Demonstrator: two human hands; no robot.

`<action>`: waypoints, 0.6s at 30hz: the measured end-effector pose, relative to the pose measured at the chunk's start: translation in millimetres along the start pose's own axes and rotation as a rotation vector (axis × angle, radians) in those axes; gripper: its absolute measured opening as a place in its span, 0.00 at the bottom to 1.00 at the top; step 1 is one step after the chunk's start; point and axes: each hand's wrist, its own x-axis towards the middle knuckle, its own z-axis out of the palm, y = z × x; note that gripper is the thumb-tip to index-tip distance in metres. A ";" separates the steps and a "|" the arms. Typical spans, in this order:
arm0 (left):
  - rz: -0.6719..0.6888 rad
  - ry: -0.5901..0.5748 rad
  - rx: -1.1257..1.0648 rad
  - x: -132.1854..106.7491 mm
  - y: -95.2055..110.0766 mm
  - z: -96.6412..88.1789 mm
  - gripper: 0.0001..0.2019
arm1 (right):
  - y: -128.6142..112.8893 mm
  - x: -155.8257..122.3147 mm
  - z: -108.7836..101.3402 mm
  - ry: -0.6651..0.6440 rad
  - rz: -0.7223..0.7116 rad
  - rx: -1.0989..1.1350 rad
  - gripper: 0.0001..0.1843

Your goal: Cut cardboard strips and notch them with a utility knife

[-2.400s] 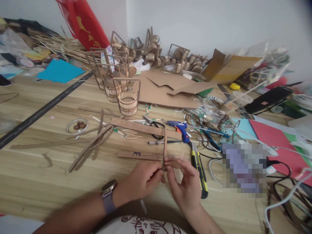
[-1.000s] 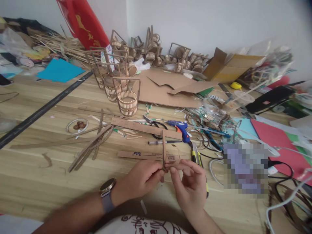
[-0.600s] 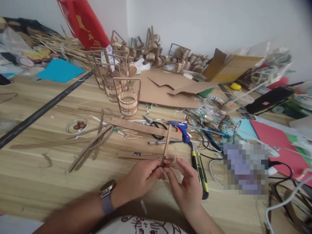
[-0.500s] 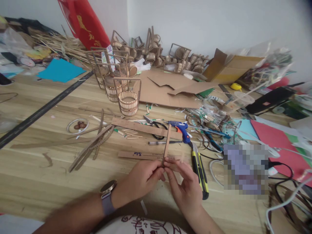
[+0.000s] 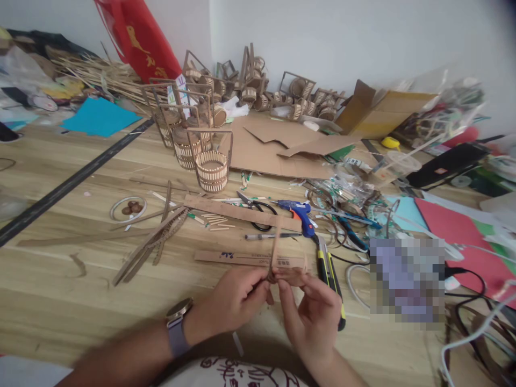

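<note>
A thin brown cardboard strip (image 5: 276, 244) stands up from between my fingertips, its upper part slightly blurred. My left hand (image 5: 236, 295), with a watch on the wrist, pinches the strip's lower end between thumb and forefinger. On the other side, my right hand (image 5: 312, 306) has its thumb and forefinger closed at the same end. The very end of the strip is hidden by the fingers. Behind it lies a wider cardboard strip with print (image 5: 213, 256). A yellow and black utility knife (image 5: 331, 274) rests beside my right hand.
Beyond my hands are scissors (image 5: 262, 215), a blue glue gun (image 5: 296, 208), a pen (image 5: 274, 236) and another cardboard strip (image 5: 237, 211). Small slatted buckets (image 5: 212, 171) stand farther back near cardboard sheets (image 5: 258, 150). Curved brown strips (image 5: 151, 244) lie on the left.
My right hand has shifted slightly right and turned, its fingers now more bent. The upright strip shows lower and paler than before. My left hand has barely moved.
</note>
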 end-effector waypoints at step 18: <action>-0.094 -0.024 -0.125 2.1 -0.9 2.0 0.17 | -3.8 13.7 -8.8 -0.212 -0.115 -0.202 0.11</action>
